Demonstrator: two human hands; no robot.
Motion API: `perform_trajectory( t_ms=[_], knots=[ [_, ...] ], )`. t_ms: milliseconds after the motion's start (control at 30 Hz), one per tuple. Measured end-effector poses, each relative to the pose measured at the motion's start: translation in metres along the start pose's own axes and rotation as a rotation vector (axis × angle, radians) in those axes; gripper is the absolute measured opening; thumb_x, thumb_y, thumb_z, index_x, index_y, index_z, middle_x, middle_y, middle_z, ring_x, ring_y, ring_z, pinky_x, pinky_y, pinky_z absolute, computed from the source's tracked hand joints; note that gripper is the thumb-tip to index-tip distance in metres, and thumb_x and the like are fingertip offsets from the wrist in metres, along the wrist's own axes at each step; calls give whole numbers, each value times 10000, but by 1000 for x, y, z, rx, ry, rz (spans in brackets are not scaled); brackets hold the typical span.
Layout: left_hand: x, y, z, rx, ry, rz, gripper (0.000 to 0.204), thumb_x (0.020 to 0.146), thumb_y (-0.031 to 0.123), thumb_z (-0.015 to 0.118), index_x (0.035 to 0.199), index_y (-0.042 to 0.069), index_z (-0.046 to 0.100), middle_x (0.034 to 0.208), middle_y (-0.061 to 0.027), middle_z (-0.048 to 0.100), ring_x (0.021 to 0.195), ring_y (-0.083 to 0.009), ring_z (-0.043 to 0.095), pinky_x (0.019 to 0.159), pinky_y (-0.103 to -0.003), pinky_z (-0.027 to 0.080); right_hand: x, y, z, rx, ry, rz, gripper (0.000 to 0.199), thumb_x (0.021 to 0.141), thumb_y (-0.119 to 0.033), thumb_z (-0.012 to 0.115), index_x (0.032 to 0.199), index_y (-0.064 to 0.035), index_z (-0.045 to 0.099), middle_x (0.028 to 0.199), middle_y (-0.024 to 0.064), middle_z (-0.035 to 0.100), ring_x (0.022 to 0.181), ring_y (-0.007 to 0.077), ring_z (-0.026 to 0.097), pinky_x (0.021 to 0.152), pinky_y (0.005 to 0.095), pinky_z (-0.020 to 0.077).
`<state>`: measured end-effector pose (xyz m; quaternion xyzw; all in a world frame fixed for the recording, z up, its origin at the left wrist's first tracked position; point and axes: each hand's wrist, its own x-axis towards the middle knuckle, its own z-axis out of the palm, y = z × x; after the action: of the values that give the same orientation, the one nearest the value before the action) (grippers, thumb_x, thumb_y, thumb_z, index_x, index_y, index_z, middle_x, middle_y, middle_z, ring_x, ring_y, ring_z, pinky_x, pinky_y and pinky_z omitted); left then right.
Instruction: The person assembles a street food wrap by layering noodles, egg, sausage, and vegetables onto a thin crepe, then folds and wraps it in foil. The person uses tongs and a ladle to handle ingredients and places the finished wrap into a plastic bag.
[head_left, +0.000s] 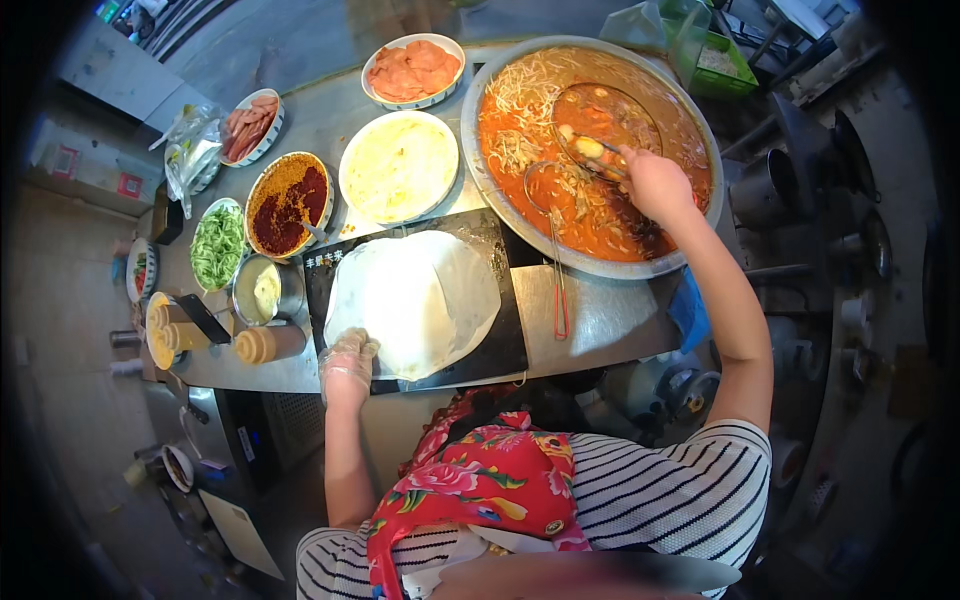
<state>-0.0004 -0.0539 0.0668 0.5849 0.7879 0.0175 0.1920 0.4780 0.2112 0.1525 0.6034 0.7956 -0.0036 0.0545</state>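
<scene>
In a clear plastic glove, my left hand rests at the lower left edge of thin, round white wrapper sheets. Its fingers are slightly bent and look apart. The overlapping sheets lie on a black board. My bare right hand is closed round metal tongs over a wide metal basin of red-orange broth. At the tongs' tips is a pale yellow, rounded piece; its kind is unclear. A wire-rimmed strainer sits in the broth under the tongs. Beside it leans a red-handled strainer.
Around the board stand bowls of pale yellow shreds, pink meat slices, sausages, chili powder and cucumber shreds. A metal pot of sauce and squeeze bottles stand at the left.
</scene>
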Motion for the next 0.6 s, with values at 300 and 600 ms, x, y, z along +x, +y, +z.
perform_trajectory(
  t_ms=[300,600],
  knots=[
    [28,11,15,-370,66,426,768,742,43,775,1430,34,436,1330,-208,543,1235,-389,516,1073,-422,423,-84,-260,27,321,-291,-679,471,896,-274,652,1294,-60,518,1022,162,672,875,367,681,734,445,554],
    [41,-11,43,-585,173,261,399,796,110,782,1158,25,637,1061,-149,622,884,-307,634,784,-394,529,-145,-322,92,420,-320,-259,682,959,-274,588,1532,-94,266,1083,209,623,880,407,660,751,473,554]
  ],
)
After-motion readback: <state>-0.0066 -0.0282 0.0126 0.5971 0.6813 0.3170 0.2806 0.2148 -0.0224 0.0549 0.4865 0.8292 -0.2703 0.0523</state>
